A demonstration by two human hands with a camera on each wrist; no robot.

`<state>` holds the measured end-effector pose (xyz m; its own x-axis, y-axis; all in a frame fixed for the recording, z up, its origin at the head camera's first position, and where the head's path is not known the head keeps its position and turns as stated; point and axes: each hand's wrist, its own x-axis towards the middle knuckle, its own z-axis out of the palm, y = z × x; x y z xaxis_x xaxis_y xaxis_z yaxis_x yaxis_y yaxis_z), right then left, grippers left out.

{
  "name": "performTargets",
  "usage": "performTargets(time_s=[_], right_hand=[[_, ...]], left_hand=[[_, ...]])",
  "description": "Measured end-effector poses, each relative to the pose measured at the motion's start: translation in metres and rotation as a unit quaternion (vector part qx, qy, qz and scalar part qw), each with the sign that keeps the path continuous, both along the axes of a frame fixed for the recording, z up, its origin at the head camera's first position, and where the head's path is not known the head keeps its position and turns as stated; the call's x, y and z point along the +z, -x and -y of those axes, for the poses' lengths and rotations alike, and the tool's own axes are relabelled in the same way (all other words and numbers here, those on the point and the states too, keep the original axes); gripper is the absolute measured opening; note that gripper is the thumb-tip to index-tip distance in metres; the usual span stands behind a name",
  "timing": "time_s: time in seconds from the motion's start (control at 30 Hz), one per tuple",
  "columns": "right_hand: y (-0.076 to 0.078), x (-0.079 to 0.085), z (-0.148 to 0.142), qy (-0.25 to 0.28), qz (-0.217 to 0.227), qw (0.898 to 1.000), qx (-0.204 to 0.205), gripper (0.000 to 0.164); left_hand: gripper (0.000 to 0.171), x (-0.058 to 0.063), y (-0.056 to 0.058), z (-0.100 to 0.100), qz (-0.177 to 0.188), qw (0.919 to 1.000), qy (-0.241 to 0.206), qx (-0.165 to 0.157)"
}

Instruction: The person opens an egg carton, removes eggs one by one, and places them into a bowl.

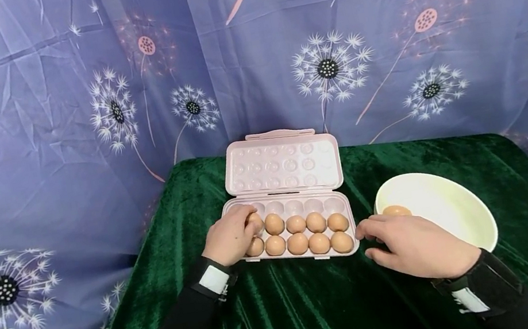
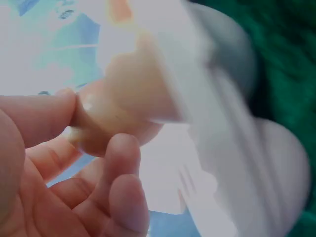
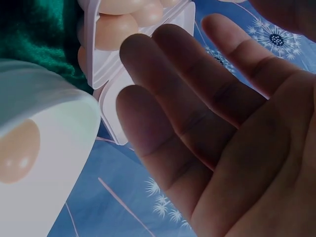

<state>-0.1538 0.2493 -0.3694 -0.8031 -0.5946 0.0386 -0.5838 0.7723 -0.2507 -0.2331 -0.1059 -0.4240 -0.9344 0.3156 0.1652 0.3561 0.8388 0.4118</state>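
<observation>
At the left end of a pink egg box [image 1: 294,206], my left hand [image 1: 228,238] holds a brown egg [image 2: 101,118] between thumb and fingers, at the middle row. Other brown eggs [image 1: 319,243] fill the front row and stand along the middle one. The cups of the back row hold none in the part that shows. My right hand [image 1: 416,244] hovers between the box and a white bowl [image 1: 451,203], its fingers extended and nothing in its palm in the right wrist view. One egg [image 1: 396,210] lies in the bowl, partly behind that hand.
The box's lid [image 1: 282,164] stands raised at the back, with round dimples. A dark green velvet cloth [image 1: 289,317] covers the table. Behind it hangs a blue-purple curtain [image 1: 256,55] with dandelion prints.
</observation>
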Motion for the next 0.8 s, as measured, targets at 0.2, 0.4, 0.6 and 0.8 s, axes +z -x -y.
performTargets(time_s=[0.2,0.4,0.6,0.8], right_hand=[[-0.001,0.001,0.007,0.012,-0.027,1.0,0.007,0.023],[-0.001,-0.003,0.02,0.053,-0.053,0.997,0.012,0.032],[-0.003,-0.008,0.039,0.097,-0.056,0.993,0.023,0.053],[-0.005,-0.013,0.053,0.118,-0.07,0.989,0.049,0.042]], left_hand=[[0.032,0.015,-0.013,-0.008,0.005,0.997,-0.069,-0.035],[0.027,0.027,-0.031,-0.026,0.005,0.9821,-0.148,-0.117],[0.022,0.03,-0.048,-0.046,0.02,0.9733,-0.163,-0.161],[0.009,0.03,-0.06,-0.061,0.04,0.9696,-0.172,-0.169]])
